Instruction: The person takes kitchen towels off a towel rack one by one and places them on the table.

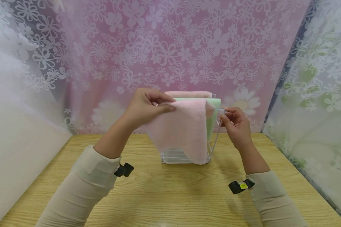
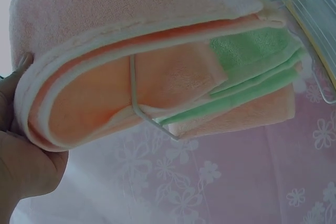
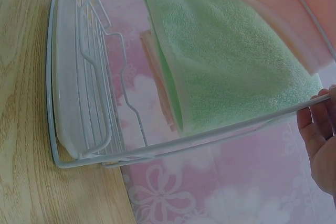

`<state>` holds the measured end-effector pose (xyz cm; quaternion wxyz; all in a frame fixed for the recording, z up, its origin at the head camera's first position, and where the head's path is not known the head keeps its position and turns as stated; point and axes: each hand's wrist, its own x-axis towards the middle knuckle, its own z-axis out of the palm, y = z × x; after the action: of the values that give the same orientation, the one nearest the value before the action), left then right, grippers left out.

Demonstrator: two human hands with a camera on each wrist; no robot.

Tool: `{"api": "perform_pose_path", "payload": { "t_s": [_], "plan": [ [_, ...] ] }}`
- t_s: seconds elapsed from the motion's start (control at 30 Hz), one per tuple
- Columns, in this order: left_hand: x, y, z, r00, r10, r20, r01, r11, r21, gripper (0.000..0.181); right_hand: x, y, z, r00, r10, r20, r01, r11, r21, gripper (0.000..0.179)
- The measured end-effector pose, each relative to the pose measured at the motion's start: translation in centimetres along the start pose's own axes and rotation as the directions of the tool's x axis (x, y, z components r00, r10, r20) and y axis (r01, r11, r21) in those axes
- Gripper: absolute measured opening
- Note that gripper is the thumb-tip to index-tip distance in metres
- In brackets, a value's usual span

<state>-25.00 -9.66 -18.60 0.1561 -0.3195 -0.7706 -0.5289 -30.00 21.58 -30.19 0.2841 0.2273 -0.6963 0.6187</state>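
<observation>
A pink towel (image 1: 184, 129) hangs over the front upper bar of a white wire rack (image 1: 223, 109). My left hand (image 1: 147, 105) pinches its upper left part between thumb and fingers. In the left wrist view the towel's folded layers (image 2: 121, 19) curve around the bar. At the upper right corner of the rack, my right hand (image 1: 237, 127) grips the wire frame with thumb and fingers. A green towel (image 3: 226, 56) hangs folded behind the pink one. Farther back, another pink towel (image 1: 187, 94) drapes over the rear bar, mostly hidden.
The rack stands on a wood-grain table (image 1: 164, 195). A pale tray (image 3: 67, 77) lies in its base. Behind the table hangs a pink flowered curtain (image 1: 170, 47), with pale sheets at the left and right sides.
</observation>
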Motion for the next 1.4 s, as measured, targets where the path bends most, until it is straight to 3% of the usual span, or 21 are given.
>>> {"api": "perform_pose_path", "payload": {
  "t_s": [0.37, 0.77, 1.07, 1.4],
  "plan": [
    [-1.0, -0.2, -0.8, 0.996, -0.086, -0.033, 0.085, 0.996, -0.034, 0.015, 0.0, 0.1, 0.0, 1.000, -0.001, 0.000, 0.001, 1.000, -0.001, 0.014],
    [-2.3, -0.8, -2.1, 0.986, -0.122, -0.114, 0.106, 0.984, -0.143, 0.009, 0.0, 0.2, 0.0, 1.000, -0.009, -0.003, 0.009, 1.000, -0.014, 0.015],
    [-2.8, -1.3, -3.2, 0.983, -0.043, -0.178, 0.009, 0.983, -0.185, 0.017, 0.0, 0.2, 0.0, 1.000, -0.013, -0.008, 0.013, 1.000, -0.007, 0.017],
    [-3.6, -1.4, -4.4, 0.969, -0.006, -0.246, -0.051, 0.974, -0.221, 0.026, 0.0, 0.3, -0.1, 1.000, -0.021, 0.000, 0.021, 1.000, -0.021, 0.019]
  ]
}}
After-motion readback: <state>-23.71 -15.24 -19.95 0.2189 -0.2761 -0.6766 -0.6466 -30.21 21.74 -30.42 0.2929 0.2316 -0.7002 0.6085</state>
